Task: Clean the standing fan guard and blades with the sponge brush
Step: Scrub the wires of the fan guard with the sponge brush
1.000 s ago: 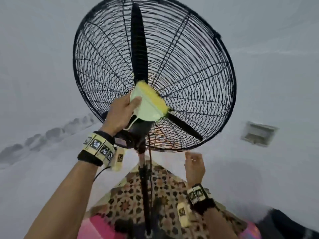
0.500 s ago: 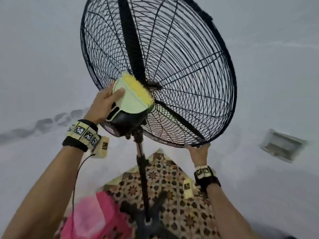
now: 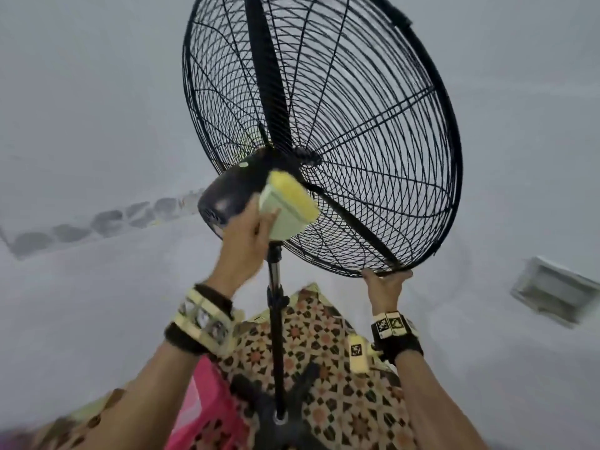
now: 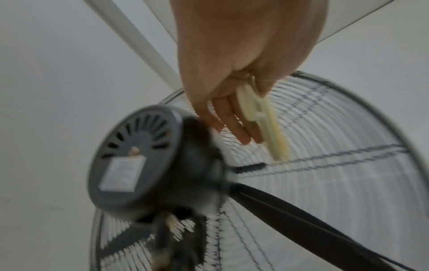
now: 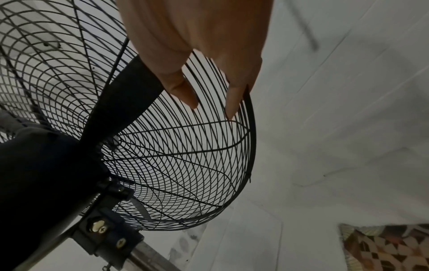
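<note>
Left hand [image 3: 246,237] gripping sponge brush [image 3: 287,206] against fan guard [image 3: 373,131] beside motor housing [image 3: 233,190], right hand [image 3: 386,284] clutching guard's lower rim.

The light is soft and grey, with no strong shadows and no glare. From the head, the picture bends at its edges and smears at the bottom left corner. The left wrist picture is very blurry: the round dark grey plastic motor case [image 4: 148,157] looks smudged. The right wrist picture is dimmer, but the black wire fan guard [image 5: 185,155] looks sharp.
</note>
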Available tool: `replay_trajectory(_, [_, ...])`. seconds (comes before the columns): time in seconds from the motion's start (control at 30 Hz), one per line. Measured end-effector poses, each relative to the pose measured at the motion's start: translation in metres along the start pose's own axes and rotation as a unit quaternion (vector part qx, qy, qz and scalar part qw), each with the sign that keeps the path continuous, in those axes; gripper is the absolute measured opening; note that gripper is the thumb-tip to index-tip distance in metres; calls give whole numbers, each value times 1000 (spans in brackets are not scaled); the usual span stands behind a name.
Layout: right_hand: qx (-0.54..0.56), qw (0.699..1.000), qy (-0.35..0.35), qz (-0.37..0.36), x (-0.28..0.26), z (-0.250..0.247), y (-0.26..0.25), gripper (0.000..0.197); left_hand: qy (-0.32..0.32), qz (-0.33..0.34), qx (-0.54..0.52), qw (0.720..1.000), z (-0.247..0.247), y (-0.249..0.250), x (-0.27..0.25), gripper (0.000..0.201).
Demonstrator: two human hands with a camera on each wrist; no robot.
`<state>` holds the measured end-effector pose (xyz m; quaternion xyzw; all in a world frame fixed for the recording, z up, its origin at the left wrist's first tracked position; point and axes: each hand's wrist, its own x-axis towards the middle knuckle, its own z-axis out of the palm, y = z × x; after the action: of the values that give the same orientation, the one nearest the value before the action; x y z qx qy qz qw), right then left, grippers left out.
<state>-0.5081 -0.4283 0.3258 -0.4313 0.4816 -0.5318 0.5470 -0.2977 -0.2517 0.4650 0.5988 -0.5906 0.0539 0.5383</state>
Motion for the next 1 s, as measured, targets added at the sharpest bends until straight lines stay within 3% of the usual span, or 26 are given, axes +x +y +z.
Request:
replay_trajectory(0.07, [-4, 1000, 6, -7, 6, 1, 2, 111, -47, -48, -30, 997, 40, -4, -29, 23])
replay_trajectory(0.13, [-14, 1000, 5, -18, 13, 0, 4, 111, -98, -159, -41, 982, 76, -19, -45, 31])
replay_trajectory(0.2, [-21, 1000, 2, -20, 17, -2, 9, 110, -111, -283, -77, 950, 99, -36, -46, 38])
replay_trajectory(0.27, [-29, 999, 3, -27, 19, -4, 13, 109, -95, -344, -105, 928, 113, -52, -40, 47])
replay_trajectory(0.5, [-40, 997, 1, -61, 28, -5, 21, 103, 104, -295, -42, 949, 141, -60, -37, 39])
replay_trajectory(0.63, [-24, 998, 6, -54, 24, -1, 23, 111, 112, -273, -37, 955, 150, -57, -33, 49])
replay_trajectory(0.87, [-4, 998, 4, -63, 39, -1, 27, 113, 88, -219, -122, 964, 145, -64, -45, 43])
replay_trajectory(1.0, [-23, 997, -20, -75, 46, -1, 15, 117, 151, -253, -138, 946, 142, -59, -36, 43])
